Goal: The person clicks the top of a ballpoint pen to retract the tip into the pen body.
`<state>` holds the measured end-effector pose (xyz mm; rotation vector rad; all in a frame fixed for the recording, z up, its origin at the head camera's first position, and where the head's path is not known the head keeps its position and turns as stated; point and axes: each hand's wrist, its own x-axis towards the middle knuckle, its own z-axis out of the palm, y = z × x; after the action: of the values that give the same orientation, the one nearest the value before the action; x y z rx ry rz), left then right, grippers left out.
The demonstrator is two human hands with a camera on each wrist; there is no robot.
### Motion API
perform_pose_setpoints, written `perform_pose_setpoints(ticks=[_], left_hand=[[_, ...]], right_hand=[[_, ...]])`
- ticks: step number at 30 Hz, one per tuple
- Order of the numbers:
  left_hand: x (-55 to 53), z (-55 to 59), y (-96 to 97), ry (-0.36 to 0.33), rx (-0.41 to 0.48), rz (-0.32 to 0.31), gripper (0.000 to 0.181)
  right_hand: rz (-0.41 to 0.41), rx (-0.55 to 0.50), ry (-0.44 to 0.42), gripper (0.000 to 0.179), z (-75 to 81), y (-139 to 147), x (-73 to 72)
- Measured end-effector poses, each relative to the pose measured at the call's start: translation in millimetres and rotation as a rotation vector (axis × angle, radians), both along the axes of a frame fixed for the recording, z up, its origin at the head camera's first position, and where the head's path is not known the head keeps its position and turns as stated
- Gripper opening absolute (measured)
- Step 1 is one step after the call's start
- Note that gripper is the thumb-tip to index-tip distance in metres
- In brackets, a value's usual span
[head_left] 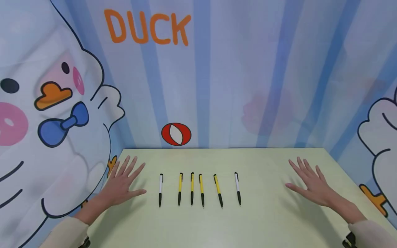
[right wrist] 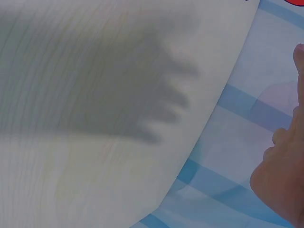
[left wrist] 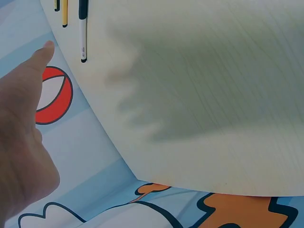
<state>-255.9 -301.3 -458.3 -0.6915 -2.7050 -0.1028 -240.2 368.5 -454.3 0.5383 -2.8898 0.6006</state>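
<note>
Several pens stand in a loose row on the table, tips toward the person. A white pen (head_left: 160, 189) with a black grip marks the left end, and another white pen (head_left: 237, 187) the right end. Between them lie yellow pens with black grips, among them a yellow pen (head_left: 180, 188) and a slanted yellow pen (head_left: 218, 190). My left hand (head_left: 121, 186) hovers left of the row, fingers spread, holding nothing. Over the table's right side is my right hand (head_left: 314, 187), likewise spread and holding nothing. The left wrist view shows the left-end white pen (left wrist: 83, 40) beyond the thumb.
The pale table (head_left: 198, 227) ends at a back edge against a blue striped curtain (head_left: 229, 75) printed with DUCK, a red ball and cartoon ducks. The curtain also borders the table on the left and right. Both hands cast shadows on the tabletop.
</note>
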Motion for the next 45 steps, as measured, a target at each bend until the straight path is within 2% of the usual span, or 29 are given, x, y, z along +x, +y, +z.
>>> perform_pose_setpoints(ticks=[6,8,11,13,15,17,19,23,26,28,33,36,41,45], left_hand=[[0.6,3.7,10.1,-0.071,-0.018,0.036,0.093],[-1.1,-1.8,7.3,-0.058,-0.016,0.030,0.093],[0.5,-3.9,3.4,-0.071,-0.012,0.029,0.094],[2.7,-8.2,-0.3,-0.062,0.011,0.012,0.093],[8.8,-7.6,0.1,-0.073,0.031,0.010,0.093],[12.6,-13.2,-0.7,-0.064,0.049,0.001,0.093],[15.3,-16.9,0.7,-0.091,0.050,0.009,0.093],[17.4,-16.0,8.5,-0.185,0.059,0.036,0.094],[17.2,-12.5,14.3,-0.207,0.089,0.027,0.095],[16.7,-9.5,17.8,-0.199,0.106,0.016,0.094],[11.8,-5.7,24.6,-0.202,0.112,-0.004,0.093],[9.4,-7.1,27.5,-0.232,0.115,-0.002,0.092],[6.9,-6.6,33.1,-0.292,0.139,-0.002,0.091],[5.4,-4.7,37.6,-0.350,0.169,-0.002,0.089]], right_hand=[[0.014,-0.065,-0.004,0.081,-4.9,-1.6,-1.6],[0.024,-0.087,-0.018,0.079,-5.2,-4.5,-3.6],[0.033,-0.103,-0.040,0.078,-6.5,-11.9,-6.8],[0.039,-0.115,-0.047,0.077,-9.5,-17.8,-7.8],[0.047,-0.134,-0.050,0.076,-14.6,-22.8,-6.4],[0.056,-0.157,-0.049,0.073,-20.4,-26.1,-3.9],[0.065,-0.169,-0.034,0.071,-24.9,-28.0,-1.6],[0.082,-0.168,0.041,0.067,-26.5,-28.9,-0.8],[0.097,-0.164,0.101,0.065,-23.5,-29.0,-2.5],[0.102,-0.168,0.115,0.064,-20.5,-29.2,-3.3],[0.056,-0.165,0.028,0.065,-16.2,-30.2,-0.7],[0.038,-0.160,-0.025,0.064,-17.3,-31.4,1.3],[0.047,-0.160,-0.020,0.061,-21.8,-34.0,-0.2],[0.068,-0.155,0.026,0.061,-25.4,-38.1,-4.6]])
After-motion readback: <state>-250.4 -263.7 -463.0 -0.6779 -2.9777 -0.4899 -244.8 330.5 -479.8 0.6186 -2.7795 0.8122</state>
